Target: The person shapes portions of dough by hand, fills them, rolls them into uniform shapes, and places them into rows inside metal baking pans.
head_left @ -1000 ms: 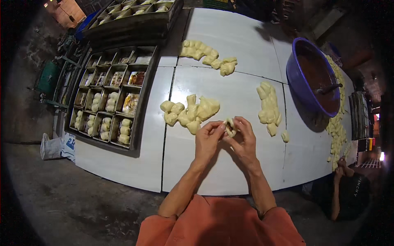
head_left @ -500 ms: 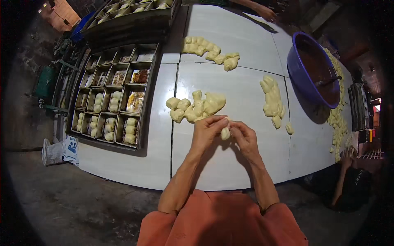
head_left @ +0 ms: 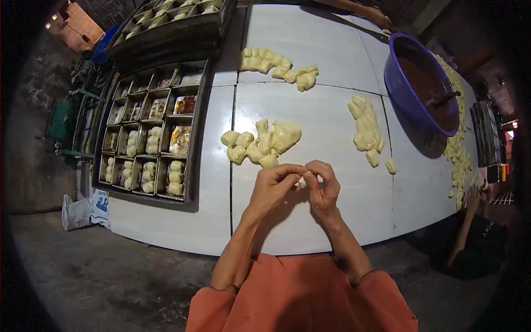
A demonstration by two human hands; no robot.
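Observation:
My left hand (head_left: 277,185) and my right hand (head_left: 324,188) meet over the white table, fingertips pinched together on a small piece of dough (head_left: 301,181). Most of that piece is hidden by the fingers. Just beyond my left hand lies a clump of pale dough pieces (head_left: 271,141), pressed against one another. To the left stands a dark tray of square compartments (head_left: 191,149); several in the near rows hold small dough rolls (head_left: 175,177), while others show only stained bottoms.
More dough pieces (head_left: 279,65) lie farther back, and another strip of dough (head_left: 366,128) is to the right. A purple basin (head_left: 394,83) with brown contents stands at the right, beside many dough pieces (head_left: 456,160). Co-workers' hands (head_left: 380,17) show at the far and right edges. A second tray (head_left: 171,34) is behind the first.
My fingers have closed farther over the dough piece, so less of it shows. The right hand has turned and its thumb is raised. The far co-worker's hand has shifted right.

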